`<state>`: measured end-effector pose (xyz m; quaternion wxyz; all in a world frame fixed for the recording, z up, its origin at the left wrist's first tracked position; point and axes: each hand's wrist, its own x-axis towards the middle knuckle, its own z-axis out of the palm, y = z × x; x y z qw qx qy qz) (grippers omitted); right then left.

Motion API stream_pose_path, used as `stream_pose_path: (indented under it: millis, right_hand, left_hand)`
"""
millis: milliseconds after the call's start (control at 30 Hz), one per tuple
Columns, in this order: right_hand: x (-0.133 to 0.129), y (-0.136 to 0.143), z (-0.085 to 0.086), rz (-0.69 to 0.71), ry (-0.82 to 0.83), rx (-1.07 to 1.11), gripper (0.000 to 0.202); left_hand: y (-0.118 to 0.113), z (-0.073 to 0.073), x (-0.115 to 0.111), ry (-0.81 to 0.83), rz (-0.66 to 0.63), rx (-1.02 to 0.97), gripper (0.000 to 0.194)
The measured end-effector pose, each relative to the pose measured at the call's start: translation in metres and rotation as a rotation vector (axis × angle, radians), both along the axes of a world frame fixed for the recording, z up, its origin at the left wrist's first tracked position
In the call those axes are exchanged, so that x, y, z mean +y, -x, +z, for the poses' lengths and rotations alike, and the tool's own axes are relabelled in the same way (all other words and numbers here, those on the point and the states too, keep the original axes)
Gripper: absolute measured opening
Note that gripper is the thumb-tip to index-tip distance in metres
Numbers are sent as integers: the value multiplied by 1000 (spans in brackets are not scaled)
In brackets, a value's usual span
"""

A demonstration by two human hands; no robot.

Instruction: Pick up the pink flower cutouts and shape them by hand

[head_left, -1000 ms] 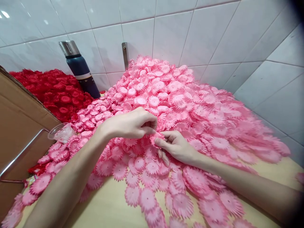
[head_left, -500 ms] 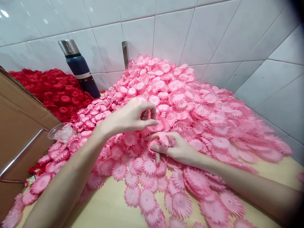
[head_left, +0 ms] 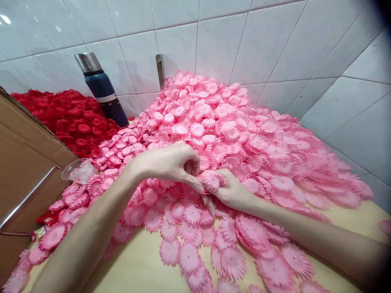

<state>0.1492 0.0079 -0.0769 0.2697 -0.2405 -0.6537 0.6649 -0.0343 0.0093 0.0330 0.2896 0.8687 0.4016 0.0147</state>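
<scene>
A large heap of pink fringed discs (head_left: 226,112) covers the table, in front of the tiled wall. My right hand (head_left: 230,189) is closed around several pink discs (head_left: 211,180), their fringed edges showing above its fingers. From the left, my left hand (head_left: 180,165) reaches over with curled fingers. Its thumb and fingertips meet at the left edge of the held discs; what they pinch, if anything, is too small to make out.
A dark blue bottle (head_left: 105,93) leans at the back left beside a red heap (head_left: 76,122). A cardboard box (head_left: 27,162) and a clear plastic cup (head_left: 78,171) stand at the left. A metal bracket (head_left: 160,71) is on the wall.
My left hand has moved down to the discs in my right hand, and its fingertips now meet them. The held discs have turned slightly and show more of a flat face.
</scene>
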Motion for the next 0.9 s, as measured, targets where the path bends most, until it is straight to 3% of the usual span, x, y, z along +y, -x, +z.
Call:
stream_pose_path:
  millis: [300, 500, 667, 800, 900]
  right_hand:
    - [-1, 1, -3, -87, 30, -55, 48]
    - [1, 1, 7, -24, 41, -109, 41]
    - [0, -1, 6, 7, 20, -112, 47]
    - [-1, -1, 1, 51, -15, -123, 32]
    - [1, -1, 0, -21, -118, -89, 21]
  left_hand:
    - [-2, 1, -1, -95, -35, 37, 11]
    - [0, -4, 1, -197, 5, 10, 14]
    - [-4, -7, 2, -271, 30, 10, 16]
    - [-1, -4, 4, -462, 180, -51, 18]
    - [4, -1, 5, -561, 249, -150, 10]
